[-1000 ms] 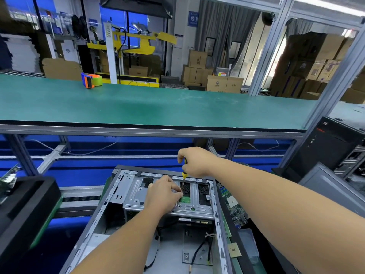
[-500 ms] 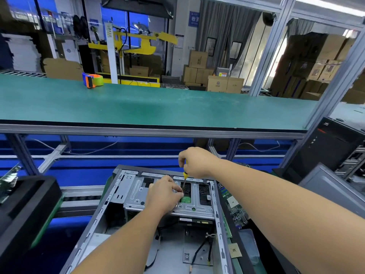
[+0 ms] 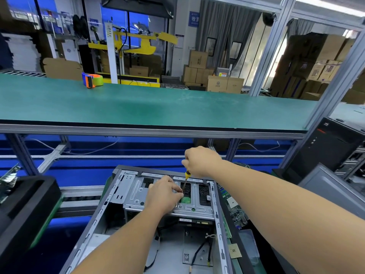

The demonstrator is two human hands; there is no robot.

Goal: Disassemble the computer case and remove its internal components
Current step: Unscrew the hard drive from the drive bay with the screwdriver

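Green bench (image 3: pixel 158 107) runs across the view w/ an orange-and-blue tape gun (image 3: pixel 92 80) near its far left edge. Behind it: yellow machine (image 3: pixel 136 44), stacked boxes (image 3: pixel 199 70) by grey curtains (image 3: pixel 227 34), more boxes (image 3: pixel 316 64) at right. Black tray (image 3: pixel 25 210) at lower left. Black PC tower (image 3: pixel 327 147) stands at right, grey panel (image 3: pixel 333 190) just in front of it. Loose circuit board (image 3: pixel 235 208) lies lower right.

Open case (image 3: pixel 110 210) lies low centre, before the bench (image 3: pixel 158 109). Drive cage (image 3: pixel 136 196) sits in its far end; both hands over it. Tape dispenser (image 3: pixel 92 80) on bench, far left. Circuit board (image 3: pixel 233 208) just right of case; tower (image 3: pixel 325 149) further right.
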